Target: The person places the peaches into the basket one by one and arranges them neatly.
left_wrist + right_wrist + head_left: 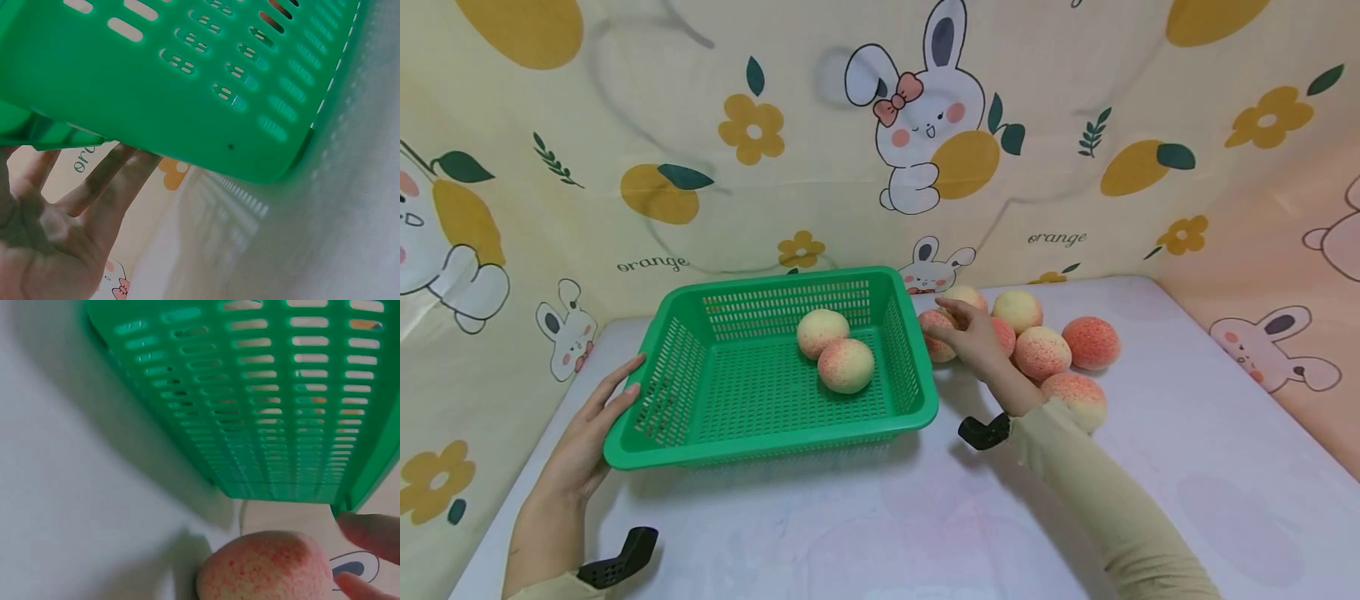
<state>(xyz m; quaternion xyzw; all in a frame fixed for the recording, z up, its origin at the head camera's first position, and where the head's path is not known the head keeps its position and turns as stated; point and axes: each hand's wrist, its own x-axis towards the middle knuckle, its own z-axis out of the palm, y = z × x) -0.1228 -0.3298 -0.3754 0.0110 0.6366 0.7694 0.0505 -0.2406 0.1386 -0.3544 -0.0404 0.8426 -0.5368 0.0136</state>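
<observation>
A green plastic basket with slotted walls stands on the table, two peaches inside toward its right side. My left hand is at the basket's left rim, fingers fairly straight and fingertips against it; in the left wrist view the rim hides some of their tips. Just beyond the right wall, my right hand reaches over a cluster of peaches, thumb and finger apart around the one nearest the basket. That reddish speckled peach shows below the basket's corner in the right wrist view, beside the fingertips.
Several more peaches lie to the right, among them a red one, a speckled one and one partly behind the right sleeve. A cloth backdrop printed with rabbits and oranges rises behind the pale table.
</observation>
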